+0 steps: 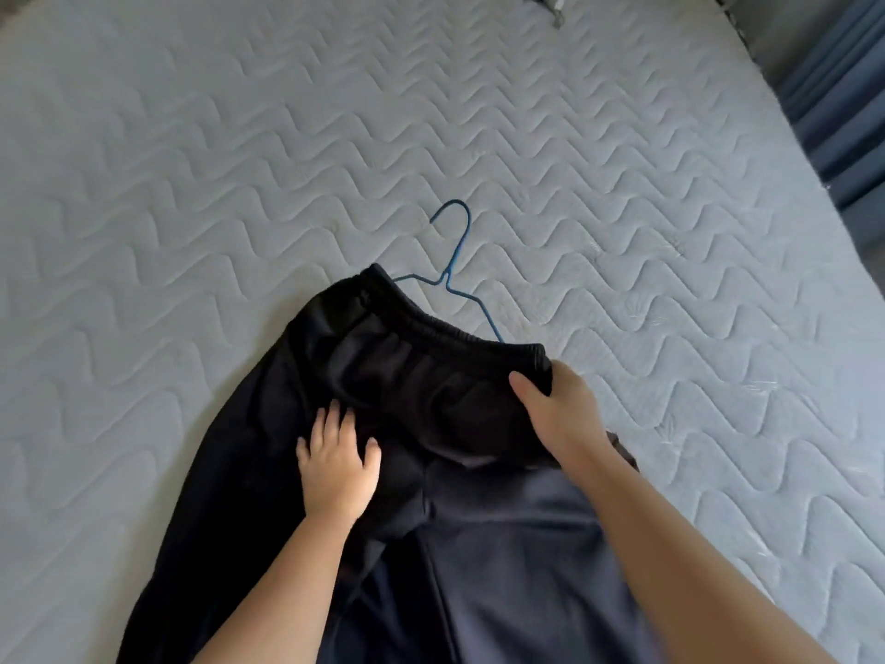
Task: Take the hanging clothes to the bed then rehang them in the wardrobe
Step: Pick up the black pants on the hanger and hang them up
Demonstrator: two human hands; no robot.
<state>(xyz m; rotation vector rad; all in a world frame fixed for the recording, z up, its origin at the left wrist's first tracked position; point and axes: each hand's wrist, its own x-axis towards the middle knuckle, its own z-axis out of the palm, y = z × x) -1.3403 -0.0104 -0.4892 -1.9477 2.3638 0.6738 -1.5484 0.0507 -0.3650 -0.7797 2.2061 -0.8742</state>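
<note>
While the black trousers (407, 385) lie on the bed (191, 184), the right hand (555, 409) pinches their waistband corner, thumb on top. The left hand (335, 462) presses them with straight fingers; a blue hanger (450, 261) lies half under the waistband.

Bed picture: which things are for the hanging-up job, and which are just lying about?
For the job: black trousers; blue hanger partly under them; bed; left hand pressing them; right hand gripping the waistband.
Just lying about: curtain; small blurry things at the bed's far edge.
</note>
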